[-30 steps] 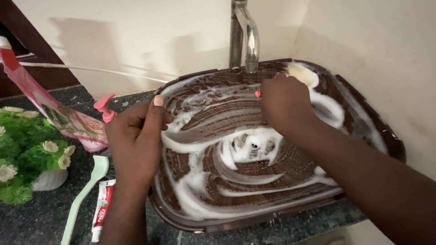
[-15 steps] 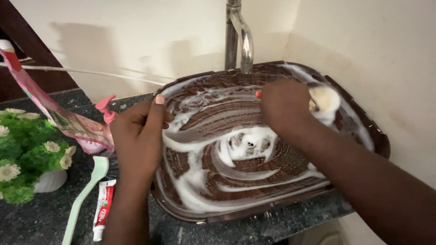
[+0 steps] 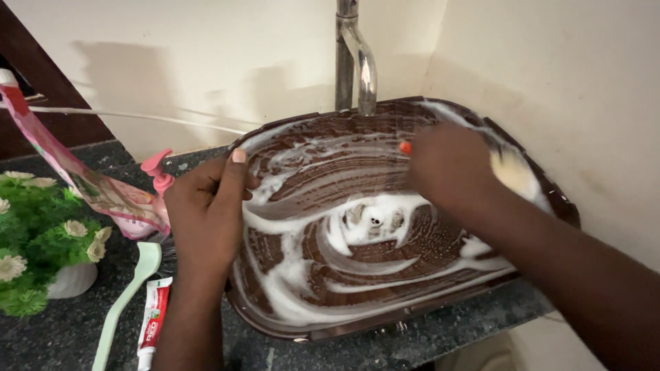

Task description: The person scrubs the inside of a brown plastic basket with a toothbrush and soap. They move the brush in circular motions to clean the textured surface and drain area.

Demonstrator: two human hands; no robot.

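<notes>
Brown basin (image 3: 309, 330) sits on the dark counter (image 3: 62, 330), streaked with white foam. Left hand (image 3: 206, 209) grips its left rim; right hand (image 3: 450, 168) is clenched on a foamy scrubber (image 3: 514, 173) against the right wall.

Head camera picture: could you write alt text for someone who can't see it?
A right hand rubs a pale sponge along the right rim of a foamy brown basin while the left hand grips its left edge. A tap stands behind; a potted plant sits left.
</notes>
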